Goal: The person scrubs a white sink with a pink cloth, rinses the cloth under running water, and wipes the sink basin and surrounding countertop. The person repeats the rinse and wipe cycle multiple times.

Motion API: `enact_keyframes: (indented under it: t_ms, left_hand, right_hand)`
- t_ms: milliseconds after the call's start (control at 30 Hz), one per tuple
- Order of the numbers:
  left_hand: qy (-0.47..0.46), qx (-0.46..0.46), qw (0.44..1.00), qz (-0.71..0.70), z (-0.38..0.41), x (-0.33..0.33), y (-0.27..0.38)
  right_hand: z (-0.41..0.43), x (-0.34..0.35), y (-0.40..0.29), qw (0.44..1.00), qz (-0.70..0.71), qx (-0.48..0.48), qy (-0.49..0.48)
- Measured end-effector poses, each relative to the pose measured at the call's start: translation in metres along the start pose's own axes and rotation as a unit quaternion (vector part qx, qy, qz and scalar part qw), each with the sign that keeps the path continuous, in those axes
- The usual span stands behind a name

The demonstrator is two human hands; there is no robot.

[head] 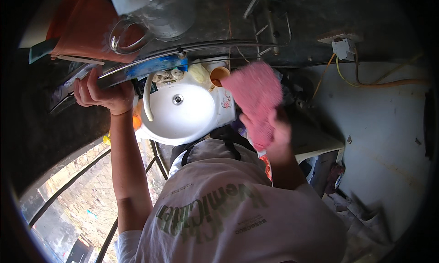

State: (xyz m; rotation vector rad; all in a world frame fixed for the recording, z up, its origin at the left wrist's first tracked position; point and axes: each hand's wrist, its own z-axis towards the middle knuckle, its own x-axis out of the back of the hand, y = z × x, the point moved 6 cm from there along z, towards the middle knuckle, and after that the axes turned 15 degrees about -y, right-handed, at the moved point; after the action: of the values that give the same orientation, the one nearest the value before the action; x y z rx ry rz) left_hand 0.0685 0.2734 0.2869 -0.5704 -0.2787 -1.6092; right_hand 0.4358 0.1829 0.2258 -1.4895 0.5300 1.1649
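Observation:
My right hand [282,131] grips a pink cloth [257,86], slightly blurred and raised to the right of a white oval washbasin [195,120]. At the upper left, my left hand [103,93] curls its fingers around the edge of a wall shelf with a metal rail [147,60]; its thumb is hard to make out. On this shelf stand an orange-red plastic container [92,26] and a clear glass jug [168,19] with a handle. Below the shelf, a pale curved spout [147,98] reaches over the basin, whose drain [177,99] is visible.
An orange-brown cup [219,74] stands on the basin's back rim. Metal rack bars [269,33] stick out above it. On the right wall, a white electrical box [344,48] has loose cables. A barred window [82,184] lies lower left, a cabinet [319,149] right.

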Motion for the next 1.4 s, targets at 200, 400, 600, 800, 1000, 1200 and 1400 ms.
enact_keyframes:
  t_ms: [200, 400, 600, 800, 1000, 1200, 1400]
  left_hand:
    - [0.017, 0.008, 1.0, 0.011, -0.002, 0.002, 0.0]
    - [0.01, -0.001, 1.0, 0.008, 0.001, 0.001, -0.002]
    - [-0.022, 0.004, 0.999, 0.035, -0.002, 0.005, -0.003]
    - [0.004, -0.006, 1.0, 0.012, 0.0, 0.002, -0.002]
    - [0.006, -0.003, 1.0, 0.011, 0.0, 0.002, -0.002]
    - [0.001, 0.001, 1.0, 0.004, 0.0, 0.003, -0.002]
    - [0.006, -0.001, 1.0, 0.005, 0.0, 0.002, -0.001]
  right_hand:
    - [0.022, -0.092, -0.14, 0.805, -0.585, 0.019, 0.095]
    - [0.149, -0.159, -0.148, 0.371, -0.904, -0.001, -0.21]
    - [0.17, -0.175, -0.127, 0.286, -0.899, -0.188, -0.273]
    - [0.198, -0.165, -0.123, 0.303, -0.903, -0.21, -0.222]
    - [0.197, -0.165, -0.121, 0.303, -0.906, -0.14, -0.259]
    - [0.192, -0.169, -0.123, 0.308, -0.903, -0.16, -0.253]
    - [0.204, -0.157, -0.124, 0.306, -0.918, -0.141, -0.21]
